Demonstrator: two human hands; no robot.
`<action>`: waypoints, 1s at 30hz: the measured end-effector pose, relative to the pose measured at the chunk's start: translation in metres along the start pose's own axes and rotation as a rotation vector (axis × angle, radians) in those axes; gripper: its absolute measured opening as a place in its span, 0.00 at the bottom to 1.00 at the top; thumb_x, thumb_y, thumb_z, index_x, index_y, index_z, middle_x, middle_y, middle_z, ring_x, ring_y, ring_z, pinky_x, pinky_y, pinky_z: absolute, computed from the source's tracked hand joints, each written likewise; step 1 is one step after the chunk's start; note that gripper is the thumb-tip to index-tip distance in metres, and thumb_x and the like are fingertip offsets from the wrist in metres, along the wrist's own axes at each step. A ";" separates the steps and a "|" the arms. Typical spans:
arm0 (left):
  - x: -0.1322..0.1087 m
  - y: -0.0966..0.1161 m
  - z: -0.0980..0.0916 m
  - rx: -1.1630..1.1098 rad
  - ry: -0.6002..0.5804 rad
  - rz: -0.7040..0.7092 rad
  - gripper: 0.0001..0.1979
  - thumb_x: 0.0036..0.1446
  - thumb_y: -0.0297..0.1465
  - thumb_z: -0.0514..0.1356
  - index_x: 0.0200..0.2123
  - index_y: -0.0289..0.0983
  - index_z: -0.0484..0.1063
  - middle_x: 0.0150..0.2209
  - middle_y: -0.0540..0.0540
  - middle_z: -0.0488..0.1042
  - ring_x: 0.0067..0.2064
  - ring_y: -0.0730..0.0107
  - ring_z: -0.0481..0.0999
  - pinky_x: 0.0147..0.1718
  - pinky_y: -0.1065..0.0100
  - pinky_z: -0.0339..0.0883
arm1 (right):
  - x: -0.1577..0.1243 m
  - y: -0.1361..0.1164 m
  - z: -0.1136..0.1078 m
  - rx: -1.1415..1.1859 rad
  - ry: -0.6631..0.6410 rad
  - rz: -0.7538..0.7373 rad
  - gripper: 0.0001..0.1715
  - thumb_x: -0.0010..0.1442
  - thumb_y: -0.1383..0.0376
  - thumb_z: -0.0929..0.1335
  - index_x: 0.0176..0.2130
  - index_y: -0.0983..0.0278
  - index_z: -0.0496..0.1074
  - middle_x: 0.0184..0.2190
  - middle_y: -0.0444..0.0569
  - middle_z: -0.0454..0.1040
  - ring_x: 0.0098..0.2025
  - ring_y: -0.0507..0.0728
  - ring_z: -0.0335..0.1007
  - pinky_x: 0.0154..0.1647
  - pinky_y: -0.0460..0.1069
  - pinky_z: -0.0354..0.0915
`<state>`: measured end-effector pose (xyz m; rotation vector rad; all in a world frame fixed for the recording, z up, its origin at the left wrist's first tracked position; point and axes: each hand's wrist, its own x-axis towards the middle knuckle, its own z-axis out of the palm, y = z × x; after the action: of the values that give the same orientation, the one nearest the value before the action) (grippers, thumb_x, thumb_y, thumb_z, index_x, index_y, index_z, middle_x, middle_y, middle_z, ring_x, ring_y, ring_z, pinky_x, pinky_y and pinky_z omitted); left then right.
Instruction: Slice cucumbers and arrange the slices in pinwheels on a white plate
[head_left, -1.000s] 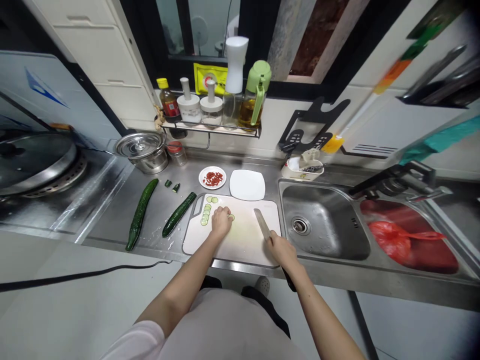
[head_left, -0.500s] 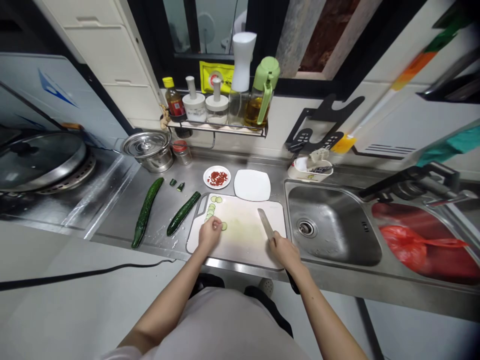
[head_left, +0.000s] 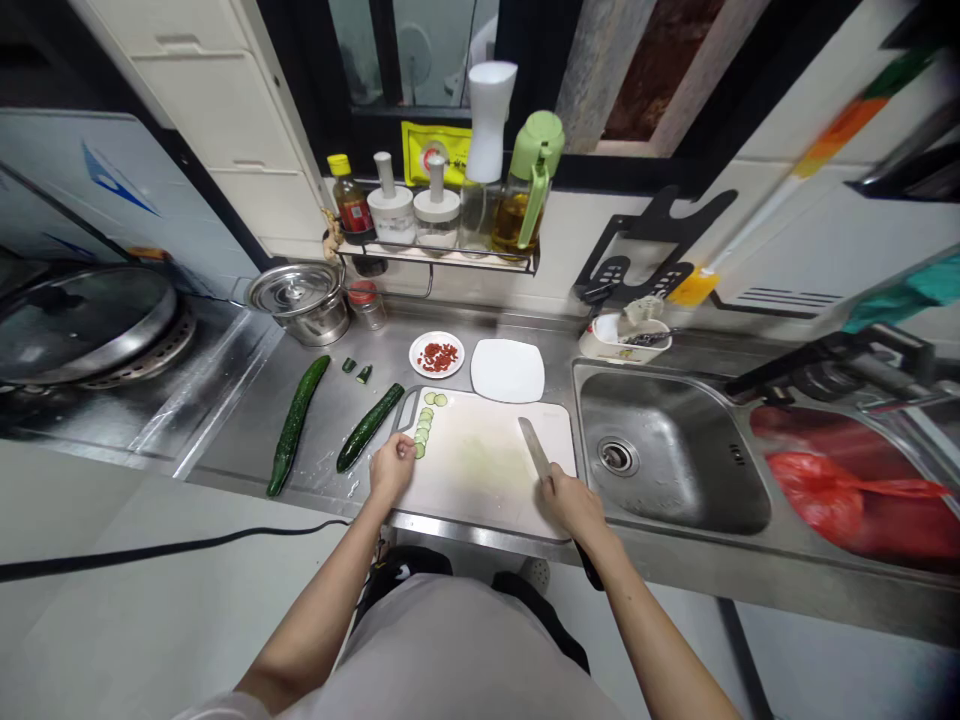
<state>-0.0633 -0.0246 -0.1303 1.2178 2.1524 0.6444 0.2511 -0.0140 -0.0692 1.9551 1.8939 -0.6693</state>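
Observation:
At the left side of the white cutting board (head_left: 480, 500), my left hand (head_left: 391, 470) has its fingers pinched together at the lowest cucumber slice (head_left: 420, 451). Above that slice runs a short row of overlapping cucumber slices (head_left: 424, 425), with two more at the board's top left. My right hand (head_left: 574, 503) is wrapped round the handle of a knife (head_left: 533, 446). Its blade points up and left, low over the right part of the board. A cut cucumber (head_left: 370, 428) lies just left of the board, and a whole cucumber (head_left: 298, 425) farther left.
Behind the board stand a plate of chopped red pieces (head_left: 436, 355) and a white square plate (head_left: 508, 370). Two cucumber ends (head_left: 364, 374) lie near the lidded pot (head_left: 298, 300). The sink (head_left: 675, 450) borders the board on the right; a condiment rack (head_left: 442, 255) hangs above.
My left hand has moved left with a cucumber slice, from the open board to the lower end of the row. My right hand and the knife stay nearly in place.

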 end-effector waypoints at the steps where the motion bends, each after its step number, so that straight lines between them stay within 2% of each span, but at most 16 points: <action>1: 0.000 0.000 0.000 0.007 -0.002 0.002 0.06 0.55 0.31 0.58 0.37 0.41 0.73 0.32 0.52 0.77 0.34 0.70 0.74 0.37 0.71 0.62 | 0.000 0.000 0.000 0.002 -0.002 0.001 0.21 0.66 0.63 0.53 0.52 0.64 0.64 0.42 0.59 0.76 0.45 0.62 0.73 0.40 0.52 0.60; 7: -0.003 0.003 -0.002 0.097 0.006 0.002 0.07 0.56 0.30 0.57 0.38 0.41 0.72 0.33 0.51 0.78 0.36 0.68 0.74 0.37 0.70 0.60 | 0.001 -0.001 -0.001 0.008 -0.006 0.009 0.20 0.66 0.63 0.52 0.51 0.64 0.64 0.43 0.59 0.76 0.45 0.62 0.74 0.40 0.52 0.61; 13: -0.004 0.005 -0.001 0.215 0.032 0.055 0.06 0.56 0.28 0.57 0.37 0.40 0.73 0.36 0.48 0.78 0.42 0.65 0.74 0.43 0.67 0.58 | 0.000 -0.001 -0.002 -0.002 -0.012 0.008 0.21 0.66 0.63 0.52 0.52 0.64 0.63 0.43 0.58 0.76 0.46 0.61 0.74 0.40 0.51 0.60; 19: -0.003 0.007 0.001 0.212 0.073 0.094 0.07 0.56 0.29 0.57 0.38 0.41 0.73 0.38 0.48 0.77 0.44 0.63 0.73 0.45 0.65 0.59 | -0.001 -0.002 -0.003 -0.009 -0.008 0.010 0.21 0.66 0.63 0.52 0.52 0.64 0.64 0.43 0.59 0.76 0.45 0.62 0.73 0.39 0.51 0.60; 24: 0.013 0.030 0.004 0.188 0.077 0.154 0.09 0.58 0.32 0.57 0.41 0.42 0.74 0.43 0.46 0.76 0.48 0.61 0.72 0.48 0.63 0.59 | 0.000 -0.002 -0.001 -0.003 -0.010 0.012 0.21 0.66 0.64 0.52 0.52 0.65 0.64 0.44 0.60 0.76 0.46 0.63 0.73 0.40 0.52 0.61; 30: 0.046 0.069 0.015 0.328 0.060 0.177 0.16 0.59 0.35 0.57 0.50 0.44 0.73 0.50 0.42 0.72 0.53 0.55 0.68 0.50 0.58 0.58 | 0.001 -0.002 -0.001 0.006 -0.008 0.006 0.20 0.66 0.64 0.53 0.51 0.65 0.63 0.43 0.59 0.76 0.46 0.62 0.74 0.39 0.52 0.61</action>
<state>-0.0310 0.0495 -0.1071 1.5940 2.2801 0.4126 0.2495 -0.0128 -0.0691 1.9577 1.8829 -0.6812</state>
